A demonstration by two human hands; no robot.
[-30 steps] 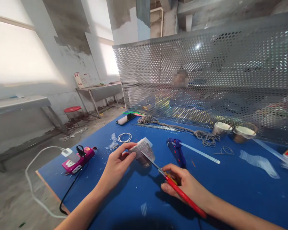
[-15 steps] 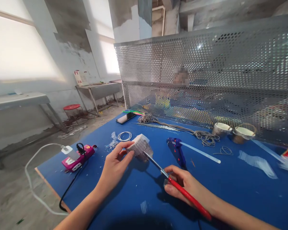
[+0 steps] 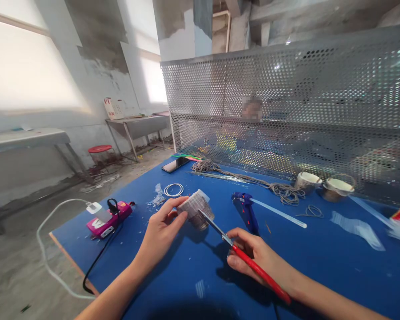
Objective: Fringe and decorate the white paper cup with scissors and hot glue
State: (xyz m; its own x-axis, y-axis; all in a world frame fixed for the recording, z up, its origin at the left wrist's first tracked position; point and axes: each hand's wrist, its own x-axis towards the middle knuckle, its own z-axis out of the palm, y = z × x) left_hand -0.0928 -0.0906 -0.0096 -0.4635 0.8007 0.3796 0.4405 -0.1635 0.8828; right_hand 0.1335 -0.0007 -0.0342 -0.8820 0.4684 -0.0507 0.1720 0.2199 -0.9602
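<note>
My left hand (image 3: 160,229) pinches a small paper cup wrapped in grey string (image 3: 196,209), tilted on its side above the blue table (image 3: 320,262). My right hand (image 3: 258,258) is closed round red-handled scissors (image 3: 250,262); their metal blades point up-left and touch the cup's lower edge. A blue glue gun (image 3: 245,211) with a clear glue stick lies just beyond my right hand.
A pink power strip (image 3: 110,218) with a white charger and cables sits at the table's left edge. A phone (image 3: 175,165), a string bundle (image 3: 206,166), a white ring (image 3: 173,190) and two wrapped cups (image 3: 323,184) lie further back. A perforated metal screen (image 3: 286,111) stands behind, with a person beyond it.
The cup turned slightly in my left hand, and the scissor blades shifted a little against it. Both hands stayed in nearly the same place.
</note>
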